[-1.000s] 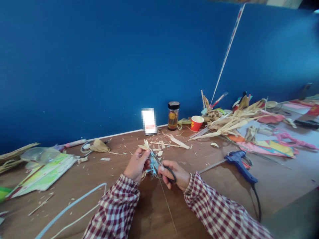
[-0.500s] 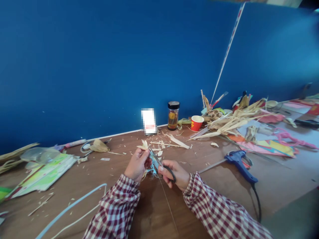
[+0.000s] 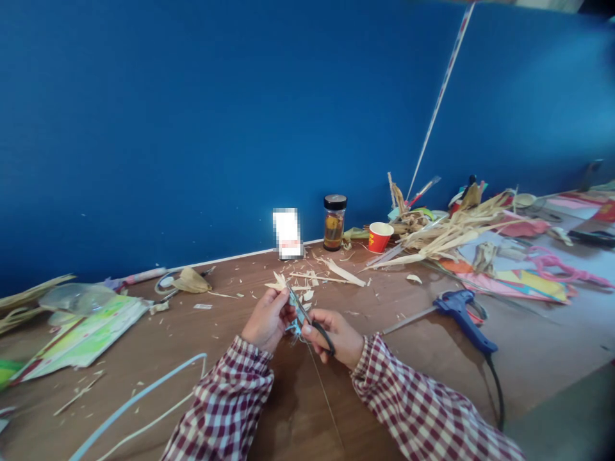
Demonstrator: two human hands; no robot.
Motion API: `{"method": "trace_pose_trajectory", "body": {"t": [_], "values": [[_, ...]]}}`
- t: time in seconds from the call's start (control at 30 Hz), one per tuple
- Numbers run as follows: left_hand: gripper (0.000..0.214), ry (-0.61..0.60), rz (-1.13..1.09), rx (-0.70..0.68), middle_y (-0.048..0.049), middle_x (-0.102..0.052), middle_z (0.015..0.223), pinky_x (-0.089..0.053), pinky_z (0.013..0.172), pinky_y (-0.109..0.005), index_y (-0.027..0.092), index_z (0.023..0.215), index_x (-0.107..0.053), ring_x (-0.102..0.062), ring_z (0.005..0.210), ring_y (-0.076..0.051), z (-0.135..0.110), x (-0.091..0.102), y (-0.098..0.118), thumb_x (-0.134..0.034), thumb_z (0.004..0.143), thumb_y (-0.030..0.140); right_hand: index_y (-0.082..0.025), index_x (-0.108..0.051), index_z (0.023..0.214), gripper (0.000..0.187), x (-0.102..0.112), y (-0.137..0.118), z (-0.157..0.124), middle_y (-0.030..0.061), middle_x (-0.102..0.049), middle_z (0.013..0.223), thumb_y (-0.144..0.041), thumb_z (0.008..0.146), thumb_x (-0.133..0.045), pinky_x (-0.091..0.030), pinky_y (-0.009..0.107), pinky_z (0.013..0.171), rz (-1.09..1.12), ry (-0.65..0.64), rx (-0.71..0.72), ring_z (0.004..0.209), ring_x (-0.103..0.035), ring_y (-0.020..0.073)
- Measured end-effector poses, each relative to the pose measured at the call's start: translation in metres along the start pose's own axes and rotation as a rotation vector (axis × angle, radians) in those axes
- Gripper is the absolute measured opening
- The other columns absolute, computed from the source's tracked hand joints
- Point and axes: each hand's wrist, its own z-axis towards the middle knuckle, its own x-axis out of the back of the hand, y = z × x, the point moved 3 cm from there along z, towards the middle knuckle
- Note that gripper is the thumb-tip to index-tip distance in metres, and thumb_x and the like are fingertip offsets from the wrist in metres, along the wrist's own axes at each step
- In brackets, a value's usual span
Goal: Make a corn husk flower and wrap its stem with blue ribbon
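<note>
My left hand (image 3: pixel 267 318) pinches a small piece of pale corn husk (image 3: pixel 277 281), its pointed tips sticking up above the fingers. In my right hand (image 3: pixel 335 336) is a pair of scissors (image 3: pixel 323 334) with black handles, their blades pointing up and left to the husk at my left fingertips. The blade tips are partly hidden by the left fingers. Just below the blades, a blue-and-white bundle (image 3: pixel 294 328) shows between the hands; I cannot tell what it is. Cut husk scraps (image 3: pixel 307 296) lie on the table right behind the hands.
A blue glue gun (image 3: pixel 464 317) lies to the right. Behind stand a black-lidded jar (image 3: pixel 334 224), a red paper cup (image 3: pixel 380 238) and a blurred white upright object (image 3: pixel 288 234). Dried husks (image 3: pixel 446 240) pile up at right; a painted sheet (image 3: pixel 91 339) lies left.
Both hands remain in nearly the same place. The scissors' handle has shifted slightly left, and the blades look closer together at the husk.
</note>
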Motion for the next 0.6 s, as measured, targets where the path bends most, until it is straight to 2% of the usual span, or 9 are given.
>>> {"method": "trace_pose_trajectory", "body": {"t": [0.23,0.6], "values": [[0.015,0.002,-0.009,-0.009,0.0048,-0.052,0.055,-0.042,0.045,-0.016,0.017,0.072,-0.046,-0.050,0.045,-0.006,0.001,-0.001,-0.004,-0.059,0.073,0.021,-0.017,-0.049,0.076,0.030,-0.002,0.000,0.000,-0.0080,-0.046,0.045,-0.044,0.072,-0.059,-0.037,0.015,0.034,0.022,0.009,-0.009,0.034,-0.041,0.0047],[0.024,0.007,0.005,-0.049,0.0053,-0.053,0.054,-0.039,0.047,-0.017,0.016,0.070,-0.047,-0.049,0.046,-0.006,0.001,0.000,-0.002,-0.067,0.065,0.027,-0.016,-0.048,0.071,0.031,-0.003,-0.009,-0.004,-0.0089,-0.042,0.043,-0.046,0.076,-0.055,-0.028,0.013,0.030,-0.043,0.051,0.015,0.031,-0.036,0.0033]]}}
